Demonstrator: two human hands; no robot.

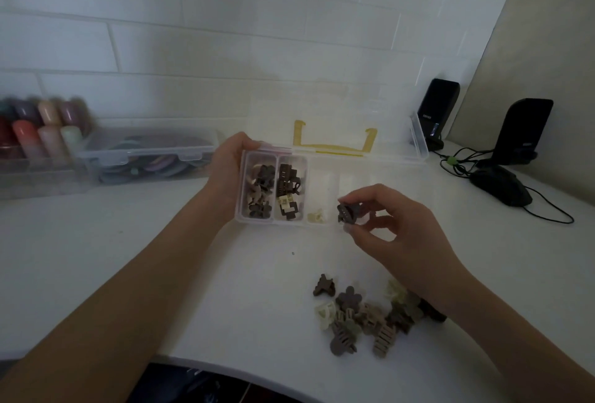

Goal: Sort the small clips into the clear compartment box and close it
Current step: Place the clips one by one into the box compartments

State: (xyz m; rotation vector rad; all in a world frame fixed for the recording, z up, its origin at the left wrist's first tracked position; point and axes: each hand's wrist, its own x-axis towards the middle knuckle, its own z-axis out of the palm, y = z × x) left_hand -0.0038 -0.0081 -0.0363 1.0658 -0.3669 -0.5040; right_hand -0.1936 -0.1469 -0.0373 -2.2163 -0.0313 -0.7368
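A person's right hand (391, 219) is pinching a dark clip (346, 213) between thumb and fingertips, the grip narrow and closed on that one piece, and is holding it just above the near rim of the clear compartment box (322, 224), over a compartment right of the three that are holding clips. The left hand (230, 166) is gripping the box's far-left corner, fingers curling round the rim and steadying it on the white desk (128, 257). The leftmost compartment is holding brown and tan flower-shaped clips, the next a stack of dark claw clips with a cream one, and the third only a pale clip or two. The box's clear lid (335, 127), with its yellow handle, is standing open behind. A loose pile of clips (370, 312) in brown, tan and cream is lying on the desk near the front edge, partly under the right wrist. The sorting step appears to be well under way, with much of the pile not yet placed. The next move probably calls for lowering the dark clip into a compartment matching its kind, releasing it, then reaching back to the pile.
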